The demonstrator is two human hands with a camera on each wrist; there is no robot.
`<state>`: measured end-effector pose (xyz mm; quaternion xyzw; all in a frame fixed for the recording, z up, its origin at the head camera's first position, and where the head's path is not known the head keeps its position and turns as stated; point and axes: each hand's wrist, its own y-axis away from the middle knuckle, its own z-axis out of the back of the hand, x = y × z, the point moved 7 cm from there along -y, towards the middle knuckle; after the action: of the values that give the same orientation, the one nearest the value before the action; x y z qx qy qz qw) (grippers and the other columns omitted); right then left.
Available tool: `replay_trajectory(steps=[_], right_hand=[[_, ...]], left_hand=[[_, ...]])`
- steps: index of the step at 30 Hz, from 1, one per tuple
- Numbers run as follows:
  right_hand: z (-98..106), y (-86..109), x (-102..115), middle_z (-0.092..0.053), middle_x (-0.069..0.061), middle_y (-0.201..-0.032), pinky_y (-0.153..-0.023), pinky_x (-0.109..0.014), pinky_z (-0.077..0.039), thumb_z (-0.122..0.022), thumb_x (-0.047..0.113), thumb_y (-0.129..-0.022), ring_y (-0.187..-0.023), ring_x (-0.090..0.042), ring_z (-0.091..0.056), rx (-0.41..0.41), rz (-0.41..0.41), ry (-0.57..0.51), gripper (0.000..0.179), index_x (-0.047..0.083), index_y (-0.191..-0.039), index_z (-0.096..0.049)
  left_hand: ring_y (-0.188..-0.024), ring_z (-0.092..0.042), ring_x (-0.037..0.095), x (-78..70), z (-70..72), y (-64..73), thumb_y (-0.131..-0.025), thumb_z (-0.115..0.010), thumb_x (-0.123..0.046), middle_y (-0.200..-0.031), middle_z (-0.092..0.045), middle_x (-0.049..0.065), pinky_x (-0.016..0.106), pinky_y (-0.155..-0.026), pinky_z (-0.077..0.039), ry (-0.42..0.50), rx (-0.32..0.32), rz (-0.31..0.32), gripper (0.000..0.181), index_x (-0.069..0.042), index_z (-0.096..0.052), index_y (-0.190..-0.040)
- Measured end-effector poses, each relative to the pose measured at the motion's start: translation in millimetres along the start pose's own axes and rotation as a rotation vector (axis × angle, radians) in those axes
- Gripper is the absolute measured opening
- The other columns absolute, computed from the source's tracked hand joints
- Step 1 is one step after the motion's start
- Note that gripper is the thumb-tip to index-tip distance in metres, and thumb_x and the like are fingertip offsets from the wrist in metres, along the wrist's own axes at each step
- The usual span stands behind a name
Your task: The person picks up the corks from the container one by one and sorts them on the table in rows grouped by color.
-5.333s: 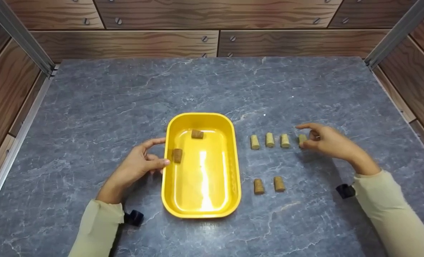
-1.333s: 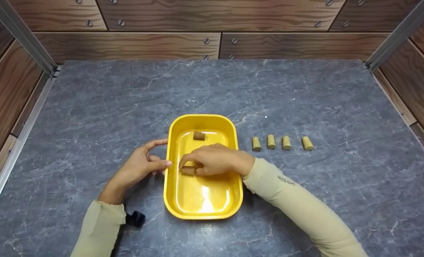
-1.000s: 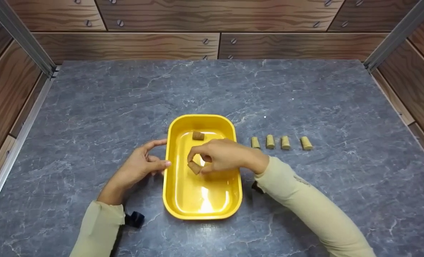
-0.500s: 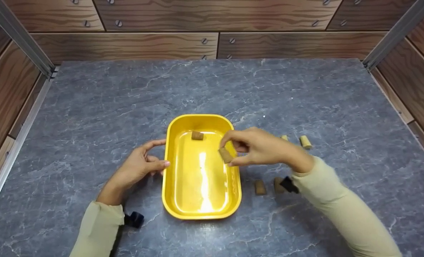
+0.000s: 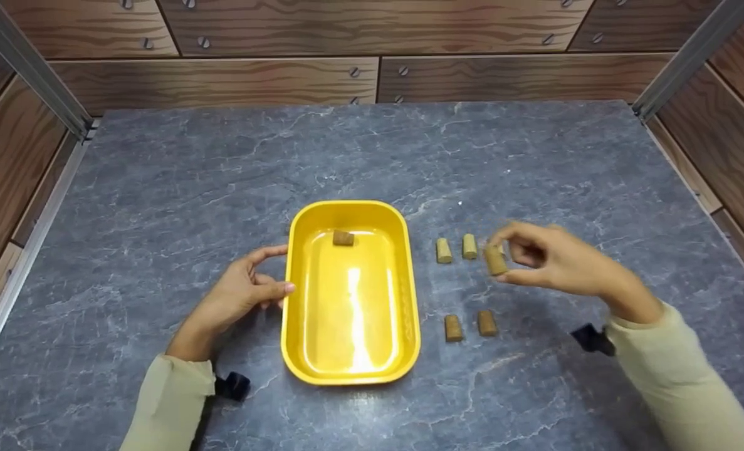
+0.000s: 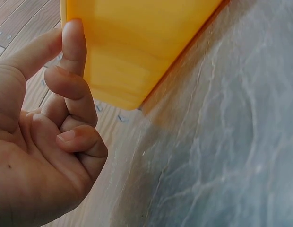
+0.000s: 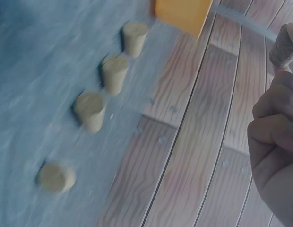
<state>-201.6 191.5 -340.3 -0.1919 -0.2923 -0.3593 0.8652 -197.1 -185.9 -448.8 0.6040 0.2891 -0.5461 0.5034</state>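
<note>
My right hand (image 5: pixel 563 263) pinches a brown cork stopper (image 5: pixel 496 260) between thumb and index finger, right of the tray; the right wrist view catches this held stopper (image 7: pixel 283 47) at its right edge. Below it in the head view, pale cork stoppers (image 5: pixel 444 250) form a row on the table, partly hidden by the hand. The right wrist view shows several pale stoppers (image 7: pixel 114 73). My left hand (image 5: pixel 240 291) grips the left side of the yellow tray (image 5: pixel 289 326), thumb at the rim. One brown stopper (image 5: pixel 343 238) lies in the tray's far end.
Two brown stoppers (image 5: pixel 469 324) lie nearer the front, right of the tray. Grey marbled table (image 5: pixel 221 169) surrounds everything, bounded by wood-patterned panels (image 5: pixel 271 78) at the back and sides. A black wrist camera (image 5: pixel 234 386) hangs by the left sleeve.
My right hand has taken a brown stopper from inside the tray, lifted it over the right rim and carried it right above the pale row. The left hand stays at the tray.
</note>
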Motion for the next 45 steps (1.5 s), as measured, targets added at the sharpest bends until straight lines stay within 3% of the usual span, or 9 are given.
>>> replay_trajectory(steps=[10,18,28,45], right_hand=[[1.6,45.5,-20.5,-0.042,0.008,-0.067,-0.049,-0.020,-0.036,-0.077,0.007,-0.079,-0.058,0.003,-0.035,0.008,-0.083,0.003,0.037,0.016,-0.111,-0.060],[-21.1,66.6,-49.7,-0.041,0.009,-0.068,-0.052,-0.021,-0.037,-0.076,0.020,-0.082,-0.059,0.003,-0.037,0.115,-0.235,0.009,0.032,0.014,-0.109,-0.059],[-38.6,73.5,-64.7,-0.047,0.010,-0.065,-0.049,-0.021,-0.035,-0.075,0.024,-0.081,-0.054,0.000,-0.039,0.238,-0.413,0.135,0.034,0.014,-0.108,-0.058],[-49.4,70.5,-68.0,-0.052,0.007,-0.064,-0.048,-0.024,-0.035,-0.075,0.029,-0.082,-0.054,-0.004,-0.044,0.302,-0.470,0.220,0.037,0.015,-0.111,-0.056]], left_hand=[[-0.054,-0.049,0.009,1.2,1.6,-1.1,-0.083,-0.076,-0.016,-0.062,-0.063,-0.005,0.023,-0.056,-0.040,-0.011,-0.009,0.007,0.072,-0.010,-0.039,-0.145],[-0.054,-0.048,0.008,-0.8,-0.7,-1.1,-0.083,-0.075,-0.015,-0.061,-0.062,-0.005,0.023,-0.055,-0.041,-0.010,-0.009,0.007,0.072,-0.008,-0.038,-0.145],[-0.054,-0.047,0.008,-1.0,-1.1,0.7,-0.084,-0.074,-0.014,-0.062,-0.063,-0.004,0.023,-0.056,-0.041,0.003,0.018,-0.015,0.074,-0.005,-0.035,-0.146],[-0.054,-0.048,0.010,2.0,1.0,1.3,-0.083,-0.076,-0.016,-0.061,-0.062,-0.004,0.023,-0.055,-0.040,-0.005,-0.018,0.016,0.072,-0.010,-0.039,-0.145]])
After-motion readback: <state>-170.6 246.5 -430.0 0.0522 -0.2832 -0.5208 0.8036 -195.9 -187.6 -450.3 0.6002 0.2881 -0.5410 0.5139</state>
